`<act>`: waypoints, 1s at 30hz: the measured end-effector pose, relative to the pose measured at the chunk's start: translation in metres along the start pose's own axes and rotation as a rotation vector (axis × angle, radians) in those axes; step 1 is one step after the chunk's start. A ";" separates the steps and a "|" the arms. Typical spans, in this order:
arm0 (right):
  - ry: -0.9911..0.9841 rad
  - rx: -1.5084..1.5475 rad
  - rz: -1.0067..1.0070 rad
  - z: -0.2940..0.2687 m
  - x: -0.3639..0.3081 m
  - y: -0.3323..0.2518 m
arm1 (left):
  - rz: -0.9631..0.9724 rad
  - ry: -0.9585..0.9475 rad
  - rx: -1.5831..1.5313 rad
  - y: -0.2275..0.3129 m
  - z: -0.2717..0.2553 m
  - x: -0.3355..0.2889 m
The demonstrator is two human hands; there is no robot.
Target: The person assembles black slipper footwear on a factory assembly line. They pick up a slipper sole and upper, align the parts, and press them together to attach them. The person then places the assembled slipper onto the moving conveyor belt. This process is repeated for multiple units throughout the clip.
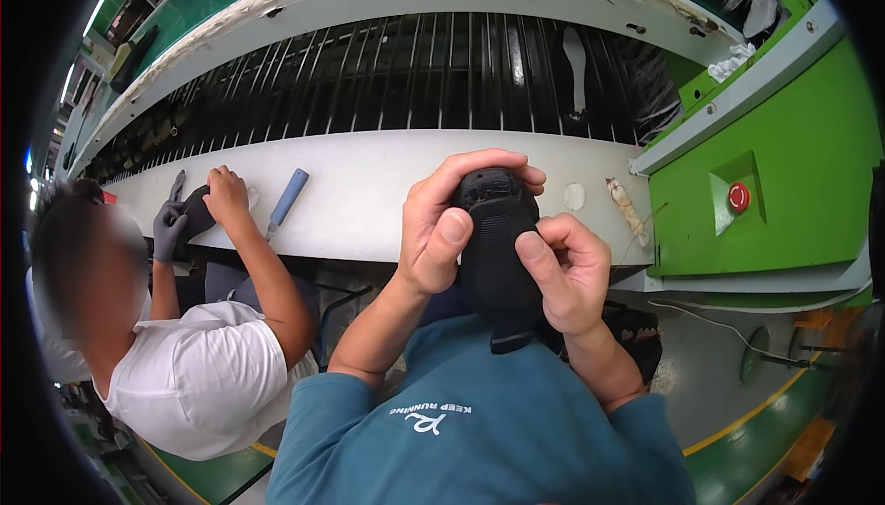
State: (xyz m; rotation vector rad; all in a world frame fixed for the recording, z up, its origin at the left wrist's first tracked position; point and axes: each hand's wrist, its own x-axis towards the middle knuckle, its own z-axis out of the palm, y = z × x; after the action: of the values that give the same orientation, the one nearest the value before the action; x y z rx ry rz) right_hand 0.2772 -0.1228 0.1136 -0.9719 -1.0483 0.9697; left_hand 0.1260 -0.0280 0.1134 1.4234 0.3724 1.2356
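A black shoe upper (502, 256) is held up in front of my chest, its rounded end away from me and a tab at its near end. My left hand (441, 224) wraps round its left side and far end, with the thumb pressed along the edge. At the right side, my right hand (570, 270) grips the upper with the thumb on top and the fingers curled. Whether a last fills the upper, I cannot tell. Beyond my hands runs a white ledge (369, 159).
To the left a co-worker (198, 376) handles another black shoe piece (195, 214). A blue-handled tool (290, 199) lies between us. At the right are a wrapped stick-like piece (627, 210), a white patch (574, 196) and a green machine housing (793, 154) with a red button (738, 197). A rod conveyor (387, 76) lies beyond.
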 end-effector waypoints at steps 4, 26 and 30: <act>0.002 0.020 0.007 -0.003 0.000 0.003 | -0.004 -0.001 0.037 0.003 0.001 -0.001; -0.009 -0.001 -0.007 0.001 -0.003 0.001 | 0.014 0.014 0.069 0.008 0.002 -0.007; -0.011 0.004 -0.003 0.001 -0.003 0.001 | 0.014 0.021 0.072 0.009 0.004 -0.007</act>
State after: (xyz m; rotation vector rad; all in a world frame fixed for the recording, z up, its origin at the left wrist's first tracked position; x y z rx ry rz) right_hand 0.2753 -0.1255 0.1123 -0.9624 -1.0559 0.9750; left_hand 0.1225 -0.0382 0.1181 1.4774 0.4256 1.2597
